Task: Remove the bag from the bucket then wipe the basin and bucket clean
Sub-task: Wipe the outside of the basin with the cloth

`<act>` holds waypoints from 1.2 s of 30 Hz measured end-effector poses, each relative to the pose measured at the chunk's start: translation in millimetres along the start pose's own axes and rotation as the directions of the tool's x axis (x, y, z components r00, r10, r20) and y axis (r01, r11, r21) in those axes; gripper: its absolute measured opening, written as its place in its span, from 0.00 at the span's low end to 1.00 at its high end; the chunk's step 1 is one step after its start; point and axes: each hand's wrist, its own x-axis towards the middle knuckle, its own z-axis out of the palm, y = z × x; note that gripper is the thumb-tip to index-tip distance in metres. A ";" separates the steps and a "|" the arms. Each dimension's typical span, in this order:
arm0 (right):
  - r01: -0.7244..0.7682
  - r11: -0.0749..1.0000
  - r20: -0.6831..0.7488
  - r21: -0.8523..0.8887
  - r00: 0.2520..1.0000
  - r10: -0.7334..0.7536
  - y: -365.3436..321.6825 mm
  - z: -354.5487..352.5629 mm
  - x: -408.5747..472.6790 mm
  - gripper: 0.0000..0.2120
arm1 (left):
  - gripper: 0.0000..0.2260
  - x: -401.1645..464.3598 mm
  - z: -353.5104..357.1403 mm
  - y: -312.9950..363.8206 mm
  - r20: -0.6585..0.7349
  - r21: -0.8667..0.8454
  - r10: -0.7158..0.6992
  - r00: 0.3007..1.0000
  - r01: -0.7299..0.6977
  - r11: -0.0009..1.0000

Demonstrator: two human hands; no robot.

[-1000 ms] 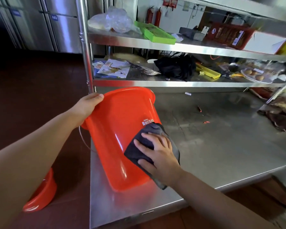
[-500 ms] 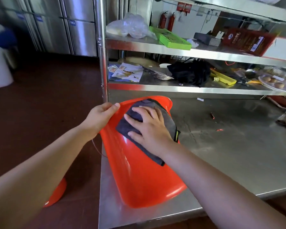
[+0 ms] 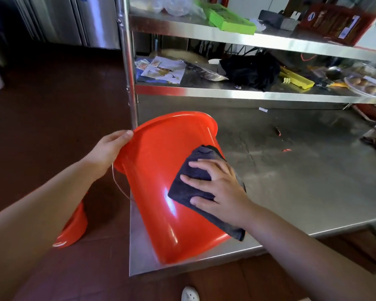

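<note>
This looks like the back room of a commercial kitchen. A stainless-steel counter (image 3: 291,170) carries two steel shelves above it, cluttered with a green tray (image 3: 228,18), leaflets (image 3: 161,70), a black bag (image 3: 252,70) and a dish of eggs (image 3: 365,85). To the left of the counter, beyond dark red floor (image 3: 52,127), stand tall steel refrigerator doors (image 3: 74,18).

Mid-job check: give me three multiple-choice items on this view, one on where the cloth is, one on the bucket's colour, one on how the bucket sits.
1. The dark cloth is: A) on the shelf B) pressed on the bucket's outer wall C) on the floor
2. The bucket is: A) blue B) green C) orange-red
3. The bucket is: A) tilted on the steel table B) upright C) upside down on the floor

Answers: 1 B, right hand flat on it; 2 C, whole shell shows it; 3 A, left hand holds the rim, mouth facing away.
</note>
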 end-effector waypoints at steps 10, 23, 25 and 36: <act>0.036 0.996 0.002 -0.079 0.999 -0.036 -15.8 4.2 -25.9 0.21 | 0.13 24.7 33.0 52.7 0.009 0.177 -0.106 0.994 0.103 0.979; -0.126 0.988 -0.095 -0.088 0.989 0.117 -5.9 12.9 116.0 0.20 | 0.09 25.5 21.4 45.4 0.084 0.107 -0.090 0.992 0.081 0.991; -0.134 0.987 -0.098 -0.093 0.987 0.125 -4.6 14.5 117.3 0.20 | 0.09 24.4 20.4 43.9 0.084 0.103 -0.080 0.993 0.071 0.992; -0.020 1.000 0.005 0.001 1.000 0.020 -28.2 12.5 -22.4 0.20 | 0.19 11.6 16.7 43.2 -0.066 0.171 0.091 0.994 -0.078 0.982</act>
